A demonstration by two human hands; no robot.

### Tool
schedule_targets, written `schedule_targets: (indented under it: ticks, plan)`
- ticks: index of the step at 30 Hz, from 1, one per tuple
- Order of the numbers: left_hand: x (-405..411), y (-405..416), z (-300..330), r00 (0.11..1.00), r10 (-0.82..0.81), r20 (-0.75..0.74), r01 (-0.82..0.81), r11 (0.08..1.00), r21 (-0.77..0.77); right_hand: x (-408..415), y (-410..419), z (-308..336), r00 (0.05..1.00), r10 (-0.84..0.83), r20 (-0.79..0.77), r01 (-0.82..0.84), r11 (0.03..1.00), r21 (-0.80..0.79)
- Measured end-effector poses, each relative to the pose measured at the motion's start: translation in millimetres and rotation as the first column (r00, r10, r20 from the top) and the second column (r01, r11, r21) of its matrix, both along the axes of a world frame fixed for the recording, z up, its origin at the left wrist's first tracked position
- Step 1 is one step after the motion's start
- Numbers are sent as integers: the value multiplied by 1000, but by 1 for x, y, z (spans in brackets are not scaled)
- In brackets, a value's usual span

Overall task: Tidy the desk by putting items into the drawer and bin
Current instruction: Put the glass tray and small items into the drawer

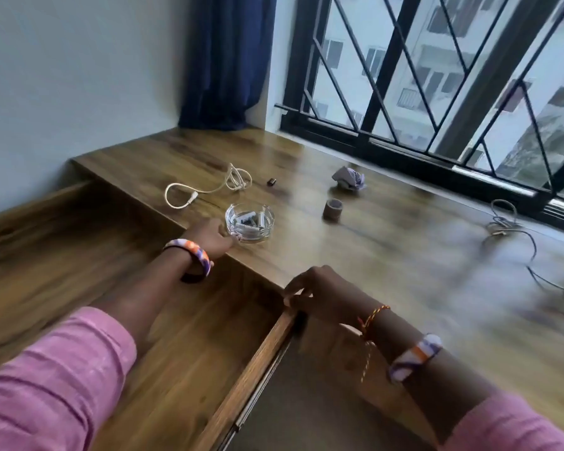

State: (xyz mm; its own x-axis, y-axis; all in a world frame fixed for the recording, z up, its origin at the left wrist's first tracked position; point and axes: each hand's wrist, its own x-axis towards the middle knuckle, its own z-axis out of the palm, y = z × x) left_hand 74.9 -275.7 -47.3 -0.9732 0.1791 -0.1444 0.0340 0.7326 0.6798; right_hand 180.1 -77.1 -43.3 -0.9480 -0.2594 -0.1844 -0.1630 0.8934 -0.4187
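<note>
Right now the desk [388, 255] fills most of my view, a long wooden top running under the window, and the drawer [189, 346] stands pulled wide out of its front edge, so whatever I pick up has a short trip down into it. My right hand [319, 296] rests at the drawer's near corner where it meets the desk edge, fingers curled down over the wood; I judge it is there to steady the drawer, though I cannot tell whether they truly clamp it. My left hand [214, 236] reaches across the open drawer to the glass dish [250, 222], fingertips at its near rim; the hand is blurred, so I cannot tell whether they have closed on the glass or only touch it. That dish sits just beside the desk edge above the drawer, with a few small batteries inside, so it seems the natural first thing to lift over.

Farther back lies a white cable [205, 187] in loose loops, and off to the right a dark cable [508, 229] trails toward the edge. A crumpled paper [349, 179] by the window looks like bin material (no bin is in sight). Near it stands a small tape roll [332, 209], and a tiny dark object [271, 181] I cannot identify
</note>
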Motion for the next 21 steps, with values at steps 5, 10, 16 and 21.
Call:
schedule_targets:
  ticks: [5, 10, 16, 21]
  plan:
    - [-67, 20, -21, 970, 188, 153, -200, 978, 64, -74, 21, -15, 996, -82, -32, 78, 991, -110]
    - [-69, 21, -27, 975, 183, 124, -194, 977, 83, -106, 13, -26, 959, -269, 88, 283, 904, -321]
    - [-9, -6, -24, 984, 161, 80, -166, 984, 60, -95, -17, -23, 941, -288, 179, 339, 833, -437]
    - [60, -48, -22, 979, 181, 90, -184, 983, 25, -53, -62, -21, 990, -113, 80, 133, 935, -329]
